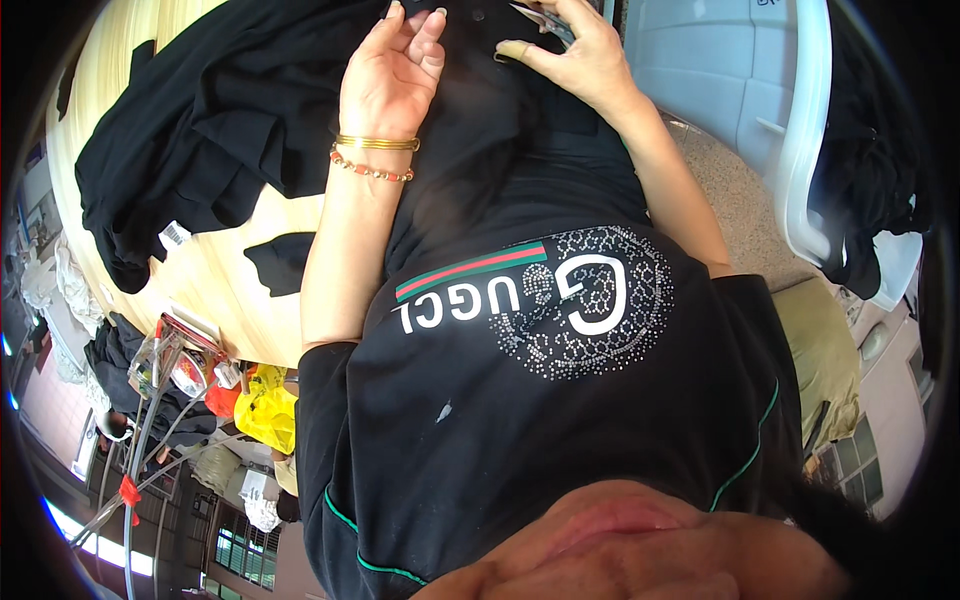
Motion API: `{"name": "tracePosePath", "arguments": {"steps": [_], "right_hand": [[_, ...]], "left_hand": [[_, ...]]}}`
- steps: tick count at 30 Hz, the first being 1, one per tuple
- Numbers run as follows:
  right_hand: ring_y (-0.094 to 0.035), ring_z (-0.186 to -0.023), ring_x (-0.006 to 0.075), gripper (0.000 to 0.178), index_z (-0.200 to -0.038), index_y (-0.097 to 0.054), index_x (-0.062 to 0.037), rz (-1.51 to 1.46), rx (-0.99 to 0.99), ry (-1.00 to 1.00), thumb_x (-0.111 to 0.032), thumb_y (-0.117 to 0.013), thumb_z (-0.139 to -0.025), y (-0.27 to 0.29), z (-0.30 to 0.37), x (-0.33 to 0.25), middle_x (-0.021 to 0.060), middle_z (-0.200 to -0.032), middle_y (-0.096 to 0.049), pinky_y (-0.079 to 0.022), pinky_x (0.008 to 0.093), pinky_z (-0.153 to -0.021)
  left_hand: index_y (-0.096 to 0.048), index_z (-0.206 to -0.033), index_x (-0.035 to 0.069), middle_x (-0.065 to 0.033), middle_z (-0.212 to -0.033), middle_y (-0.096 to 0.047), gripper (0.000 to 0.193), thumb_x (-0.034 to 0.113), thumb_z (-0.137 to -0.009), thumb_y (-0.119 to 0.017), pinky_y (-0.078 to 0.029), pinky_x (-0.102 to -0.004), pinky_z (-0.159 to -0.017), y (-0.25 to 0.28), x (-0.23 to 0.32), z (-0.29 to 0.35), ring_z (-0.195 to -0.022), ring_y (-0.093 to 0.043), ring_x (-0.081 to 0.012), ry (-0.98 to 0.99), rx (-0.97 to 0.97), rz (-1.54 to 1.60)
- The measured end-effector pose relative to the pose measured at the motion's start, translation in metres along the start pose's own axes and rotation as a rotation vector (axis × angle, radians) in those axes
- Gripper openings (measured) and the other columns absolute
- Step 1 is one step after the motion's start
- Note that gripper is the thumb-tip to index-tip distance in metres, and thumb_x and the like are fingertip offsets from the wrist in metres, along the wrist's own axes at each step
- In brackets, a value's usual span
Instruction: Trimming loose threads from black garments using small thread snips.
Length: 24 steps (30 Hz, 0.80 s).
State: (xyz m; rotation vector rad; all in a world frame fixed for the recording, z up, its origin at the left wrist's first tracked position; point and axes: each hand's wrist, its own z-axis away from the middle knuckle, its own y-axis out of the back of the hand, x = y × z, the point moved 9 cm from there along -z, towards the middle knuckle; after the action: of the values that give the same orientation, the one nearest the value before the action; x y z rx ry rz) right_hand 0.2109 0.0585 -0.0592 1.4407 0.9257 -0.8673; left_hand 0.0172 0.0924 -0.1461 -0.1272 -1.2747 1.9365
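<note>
Black garment cloth (250, 95) lies heaped over the table and runs across to my lap. At the top of the view my left hand (388, 90) is turned palm up, its curled fingers and thumb closed on an edge of this dark cloth. The fingertips reach the picture's edge, so the grip shows only in part. My right hand (592, 62) holds small metal thread snips (545, 20), their blades pointing toward my left hand. A tan covering wraps the right thumb. A small dark button (478, 15) shows on the cloth between my hands.
The pale wooden table (285, 225) curves along the left, with a black scrap (278, 262) and a white label (173, 235) on it. A light blue plastic tub (812, 120) stands right, black cloth (875, 170) beyond it. At lower left are a yellow bag (265, 408) and metal poles (135, 460).
</note>
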Motion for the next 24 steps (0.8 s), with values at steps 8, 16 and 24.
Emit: {"name": "tracePosePath", "arguments": {"steps": [8, 16, 24], "right_hand": [[-0.064, -0.079, 0.0219, 0.043, -0.104, -0.06, -0.0045, 0.279, 0.0, -0.026, -0.023, -0.084, -0.074, -0.01, -0.016, 0.009, 0.0098, -0.089, -0.063, -0.052, 0.0336, -0.073], [-0.059, -0.07, 0.0159, 0.027, -0.098, -0.063, -0.0036, 0.287, -0.007, -0.078, -0.017, -0.079, -0.08, -0.011, -0.014, 0.008, 0.0048, -0.079, -0.06, -0.048, 0.0295, -0.065], [-0.057, -0.072, 0.006, 0.018, -0.096, -0.072, -0.0045, 0.094, -0.02, -0.125, -0.019, -0.077, -0.086, 0.0, -0.007, 0.058, -0.0027, -0.08, -0.068, -0.047, 0.0231, -0.066]], "left_hand": [[-0.056, -0.115, -0.003, -0.0183, -0.12, -0.064, 0.02, 0.006, -0.097, -0.059, -0.057, -0.0386, -0.09, -0.007, 0.012, 0.005, -0.111, -0.066, -0.0333, -0.234, 0.136, -0.114], [-0.065, -0.102, 0.001, -0.0133, -0.109, -0.069, 0.014, -0.005, -0.095, -0.055, -0.051, -0.0369, -0.096, -0.102, 0.03, 0.029, -0.11, -0.065, -0.0296, -0.899, -0.059, -1.052], [-0.067, -0.123, 0.014, -0.012, -0.122, -0.068, 0.035, 0.015, -0.088, -0.068, -0.044, -0.043, -0.106, -0.099, -0.015, -0.008, -0.128, -0.054, -0.0334, -0.849, -0.251, -2.23]]}}
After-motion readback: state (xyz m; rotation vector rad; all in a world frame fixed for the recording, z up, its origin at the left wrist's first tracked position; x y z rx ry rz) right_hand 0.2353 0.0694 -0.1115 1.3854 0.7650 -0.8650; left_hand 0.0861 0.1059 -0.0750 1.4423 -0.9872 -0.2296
